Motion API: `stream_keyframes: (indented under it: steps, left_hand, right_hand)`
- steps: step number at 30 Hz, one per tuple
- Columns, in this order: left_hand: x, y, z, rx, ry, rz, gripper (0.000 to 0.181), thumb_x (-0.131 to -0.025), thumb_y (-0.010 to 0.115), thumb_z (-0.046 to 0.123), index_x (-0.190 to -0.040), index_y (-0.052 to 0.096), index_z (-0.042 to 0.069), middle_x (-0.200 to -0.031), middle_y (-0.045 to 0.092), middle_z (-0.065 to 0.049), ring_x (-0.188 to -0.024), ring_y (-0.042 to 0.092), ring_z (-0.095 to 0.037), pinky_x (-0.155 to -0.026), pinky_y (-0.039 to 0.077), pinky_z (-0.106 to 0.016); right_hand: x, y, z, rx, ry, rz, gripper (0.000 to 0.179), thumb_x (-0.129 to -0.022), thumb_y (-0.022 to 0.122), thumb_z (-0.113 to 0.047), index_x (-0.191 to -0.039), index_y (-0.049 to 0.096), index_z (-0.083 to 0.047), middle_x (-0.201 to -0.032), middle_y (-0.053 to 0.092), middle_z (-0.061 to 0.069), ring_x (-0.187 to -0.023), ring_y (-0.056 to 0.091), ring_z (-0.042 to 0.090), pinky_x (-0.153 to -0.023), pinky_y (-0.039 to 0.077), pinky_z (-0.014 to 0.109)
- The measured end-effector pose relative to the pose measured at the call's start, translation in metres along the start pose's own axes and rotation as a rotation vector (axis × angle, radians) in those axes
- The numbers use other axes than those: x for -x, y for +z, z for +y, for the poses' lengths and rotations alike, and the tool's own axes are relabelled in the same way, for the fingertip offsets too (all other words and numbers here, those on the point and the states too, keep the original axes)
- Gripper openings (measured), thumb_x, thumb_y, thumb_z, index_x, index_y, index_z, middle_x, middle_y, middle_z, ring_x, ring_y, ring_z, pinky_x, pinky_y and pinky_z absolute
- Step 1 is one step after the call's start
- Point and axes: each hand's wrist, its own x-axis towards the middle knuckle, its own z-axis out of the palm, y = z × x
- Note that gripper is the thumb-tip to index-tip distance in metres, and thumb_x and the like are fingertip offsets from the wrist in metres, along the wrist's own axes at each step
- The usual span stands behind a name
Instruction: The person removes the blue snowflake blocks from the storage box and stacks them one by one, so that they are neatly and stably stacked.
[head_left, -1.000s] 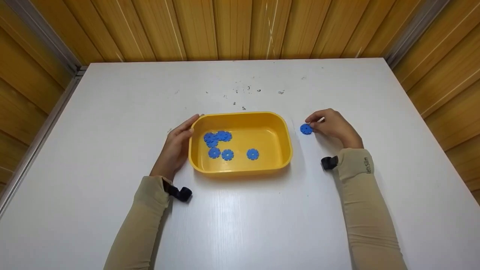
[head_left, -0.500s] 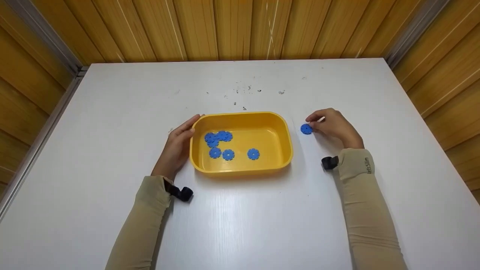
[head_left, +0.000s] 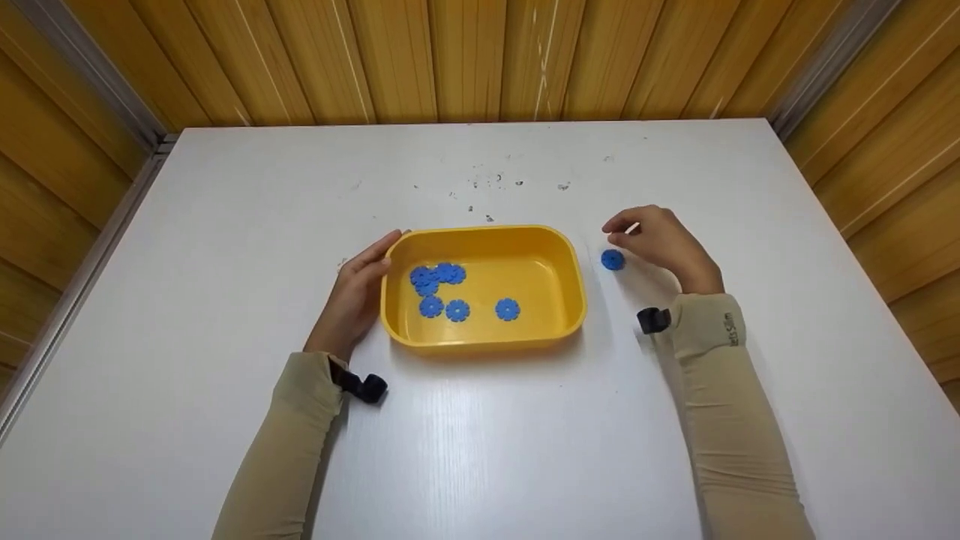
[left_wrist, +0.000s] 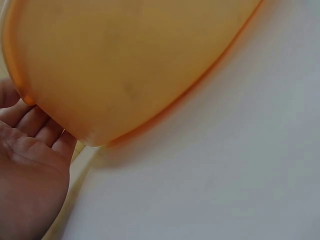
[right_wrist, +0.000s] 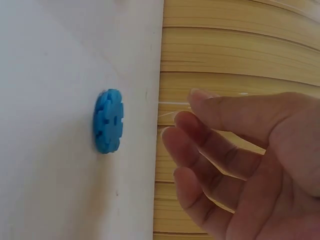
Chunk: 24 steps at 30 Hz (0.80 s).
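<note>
In the head view my left hand (head_left: 354,296) holds the left end of a yellow plastic tub (head_left: 480,346), its thumb at the rim. The left wrist view shows the fingers (left_wrist: 34,120) against the tub's outer wall (left_wrist: 135,60). Inside the tub lie several blue notched discs (head_left: 507,309), some overlapping in a cluster at the left. To the right of the tub, a small stack of blue notched discs (head_left: 613,260) lies flat on the table, two layers showing (right_wrist: 111,121). Just above it hovers my right hand (head_left: 654,238), fingers loosely bent and holding nothing.
The white table (head_left: 480,450) has dark scuff marks (head_left: 495,180) beyond the tub. Yellow wood-look panels (head_left: 465,60) stand along the back and both sides. A black wrist camera (head_left: 654,320) sits at the right cuff, another (head_left: 369,388) at the left.
My right hand has let go of the blue disc and lifted slightly up and away from it, leaving it on the table. The left hand and the tub have hardly moved.
</note>
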Motion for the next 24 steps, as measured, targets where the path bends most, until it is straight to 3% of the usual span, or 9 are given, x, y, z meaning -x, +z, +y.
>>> stream_keyframes:
  steps: [13,19,24]
  left_hand:
    - [-0.004,0.0,0.0,0.0,0.012,-0.011,0.05,-0.098,0.043,0.007,-0.148,0.035,0.007,-0.152,0.04,-0.002,-0.143,0.032,-0.013,-0.117,0.028,-0.029]
    - [-0.004,0.001,0.0,-0.013,0.011,-0.001,0.05,-0.098,0.044,0.007,-0.148,0.036,0.007,-0.152,0.042,-0.002,-0.142,0.033,-0.012,-0.117,0.029,-0.029]
    - [-0.003,0.001,0.0,-0.014,0.005,0.006,0.05,-0.098,0.043,0.007,-0.148,0.037,0.007,-0.151,0.043,-0.001,-0.143,0.033,-0.011,-0.118,0.027,-0.029]
  right_hand:
    - [0.0,-0.007,-0.055,0.057,-0.119,0.001,0.027,-0.094,0.061,-0.016,-0.118,0.066,-0.007,-0.112,0.065,0.014,-0.098,0.059,0.027,-0.089,0.053,0.042]
    - [-0.005,0.001,-0.082,0.07,-0.172,-0.052,0.026,-0.092,0.063,-0.014,-0.116,0.067,-0.007,-0.109,0.067,0.013,-0.092,0.063,0.026,-0.084,0.056,0.038]
    - [-0.01,0.012,-0.103,0.1,-0.215,-0.106,0.026,-0.09,0.065,-0.013,-0.115,0.068,-0.006,-0.111,0.067,0.013,-0.097,0.064,0.027,-0.086,0.056,0.039]
